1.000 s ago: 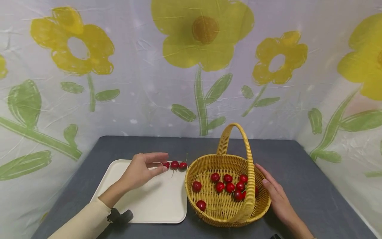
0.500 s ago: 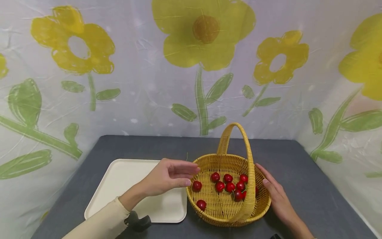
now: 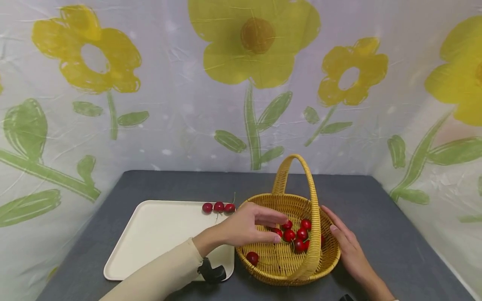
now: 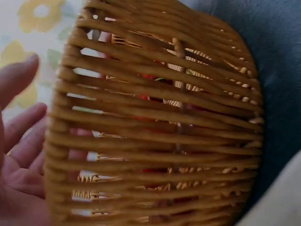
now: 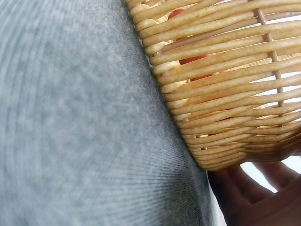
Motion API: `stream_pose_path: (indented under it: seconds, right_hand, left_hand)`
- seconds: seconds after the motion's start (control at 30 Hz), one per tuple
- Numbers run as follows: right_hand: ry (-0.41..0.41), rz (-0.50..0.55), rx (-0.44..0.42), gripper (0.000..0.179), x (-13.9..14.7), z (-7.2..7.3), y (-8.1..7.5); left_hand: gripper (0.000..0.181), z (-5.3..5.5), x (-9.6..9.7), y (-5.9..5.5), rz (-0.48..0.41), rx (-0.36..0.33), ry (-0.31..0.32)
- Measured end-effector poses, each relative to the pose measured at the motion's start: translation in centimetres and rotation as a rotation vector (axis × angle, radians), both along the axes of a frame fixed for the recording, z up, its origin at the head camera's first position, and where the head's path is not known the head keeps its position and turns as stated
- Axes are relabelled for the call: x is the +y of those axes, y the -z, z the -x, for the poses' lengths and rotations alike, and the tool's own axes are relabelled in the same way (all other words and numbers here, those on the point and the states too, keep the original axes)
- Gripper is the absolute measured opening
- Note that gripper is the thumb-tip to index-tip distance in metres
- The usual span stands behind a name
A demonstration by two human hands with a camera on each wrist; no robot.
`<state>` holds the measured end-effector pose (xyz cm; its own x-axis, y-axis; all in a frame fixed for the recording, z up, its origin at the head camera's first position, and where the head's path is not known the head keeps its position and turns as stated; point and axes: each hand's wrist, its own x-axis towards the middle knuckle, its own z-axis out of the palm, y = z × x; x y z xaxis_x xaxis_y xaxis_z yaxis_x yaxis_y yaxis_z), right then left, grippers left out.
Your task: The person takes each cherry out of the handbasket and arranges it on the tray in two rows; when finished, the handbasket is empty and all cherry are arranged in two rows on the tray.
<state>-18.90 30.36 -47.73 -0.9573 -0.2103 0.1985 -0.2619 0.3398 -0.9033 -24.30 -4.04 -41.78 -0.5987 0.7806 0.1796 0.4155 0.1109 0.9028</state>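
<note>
A yellow wicker basket with a tall arched handle holds several red cherries. My left hand hangs over the basket's left rim, fingers extended, thumb apart, and no thing shows in its grasp. Beneath it, part of the basket's inside and some cherries are hidden. My right hand rests along the basket's right side, its fingers fairly straight. In the left wrist view the left hand appears beyond the wicker wall. The right wrist view has the right hand against the basket.
Left of the basket lies a cream tray, with three cherries in a row at its far right corner. Both stand on a dark grey table. Behind hangs a flower-printed cloth.
My left hand has moved right, from beside the cherries at the tray's far corner to above the basket. The three cherries on the tray show again. My right hand has stayed put.
</note>
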Motion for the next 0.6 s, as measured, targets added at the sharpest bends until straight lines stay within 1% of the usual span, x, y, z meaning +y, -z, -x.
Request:
stream_pose_path:
  seconds: [0.07, 0.2, 0.33, 0.47, 0.6]
  right_hand:
    - [0.003, -0.002, 0.003, 0.051, 0.0, 0.0, 0.0]
    - [0.0, -0.003, 0.004, 0.051, 0.1, 0.0, 0.1]
    - [-0.007, 0.003, 0.01, 0.052, 0.1, 0.0, 0.1]
    - [-0.011, 0.008, 0.017, 0.052, 0.1, 0.0, 0.0]
    - [-0.014, 0.008, 0.014, 0.052, 0.1, 0.0, 0.0]
  left_hand:
    - [0.05, 0.3, 0.6, 0.0, 0.063, 0.053, -0.021]
    - [0.049, 0.6, 1.8, 0.3, 0.222, 0.16, -0.078]
    - [0.045, 0.4, 2.6, 0.5, 0.366, 0.302, -0.106]
    - [0.041, 0.1, 3.0, 0.7, 0.459, 0.402, -0.108]
    - [0.03, -0.1, 3.2, 1.1, 0.512, 0.489, -0.113]
